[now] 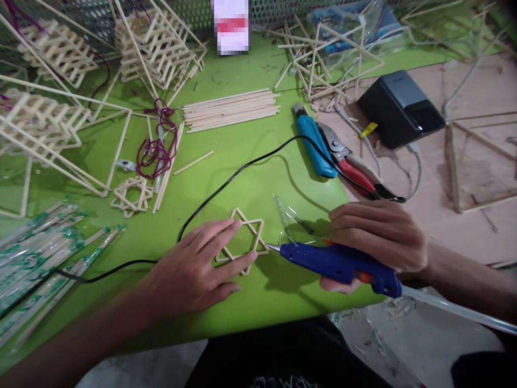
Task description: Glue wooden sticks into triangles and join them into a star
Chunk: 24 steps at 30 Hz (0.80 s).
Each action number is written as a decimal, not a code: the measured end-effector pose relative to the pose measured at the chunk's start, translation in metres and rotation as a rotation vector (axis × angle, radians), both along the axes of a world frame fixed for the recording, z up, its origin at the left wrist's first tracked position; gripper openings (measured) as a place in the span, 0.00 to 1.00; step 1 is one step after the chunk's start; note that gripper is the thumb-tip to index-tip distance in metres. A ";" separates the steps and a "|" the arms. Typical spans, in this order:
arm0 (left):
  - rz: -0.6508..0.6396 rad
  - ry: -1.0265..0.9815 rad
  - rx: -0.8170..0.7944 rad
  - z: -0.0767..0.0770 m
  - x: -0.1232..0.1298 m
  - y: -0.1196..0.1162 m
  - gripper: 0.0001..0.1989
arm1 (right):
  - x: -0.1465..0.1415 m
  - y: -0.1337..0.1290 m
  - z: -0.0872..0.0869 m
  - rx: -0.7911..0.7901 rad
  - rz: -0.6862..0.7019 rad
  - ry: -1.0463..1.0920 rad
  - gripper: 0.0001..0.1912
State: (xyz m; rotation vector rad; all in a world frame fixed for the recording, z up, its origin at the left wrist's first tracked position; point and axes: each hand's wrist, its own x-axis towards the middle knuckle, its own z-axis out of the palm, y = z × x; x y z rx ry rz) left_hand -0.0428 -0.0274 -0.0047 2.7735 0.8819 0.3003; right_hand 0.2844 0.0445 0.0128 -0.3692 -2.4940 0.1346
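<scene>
A small six-pointed star of thin wooden sticks (258,233) lies flat on the green tabletop (242,186). My left hand (197,267) rests over its left side, fingers stretched out and spread, with fingertips on the sticks. In my right hand (375,237) is a blue hot glue gun (319,261), gripped with the fingers wrapped round it. Its metal nozzle meets the star's right point, or hovers just by it. A clear glue stick (456,308) sticks out of the gun's back end. Just behind the nozzle lies a clear set square (288,221).
Stick-built frames (155,51) crowd the back left, above wrapped chopsticks (44,258). A stick bundle (230,110), purple string (155,156) and a small stick ring (132,196) lie behind. A teal cutter (313,143), pruning shears (347,156) and black box (399,108) sit right; a black cable (238,170) crosses the table.
</scene>
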 end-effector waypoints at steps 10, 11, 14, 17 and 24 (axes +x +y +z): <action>-0.003 -0.005 -0.008 0.000 0.001 0.001 0.24 | 0.005 0.006 -0.009 -0.017 0.039 0.002 0.19; 0.000 -0.005 -0.006 0.000 0.001 0.001 0.24 | 0.004 0.006 -0.009 -0.014 0.035 0.000 0.18; 0.004 -0.004 -0.004 0.000 0.000 0.000 0.23 | 0.003 0.004 -0.007 -0.002 0.040 -0.002 0.18; 0.002 0.011 -0.003 0.000 0.000 0.000 0.24 | 0.001 0.003 -0.006 -0.007 0.045 -0.035 0.20; 0.007 0.009 -0.008 -0.002 0.000 0.000 0.25 | 0.000 0.006 -0.006 0.065 0.079 -0.068 0.21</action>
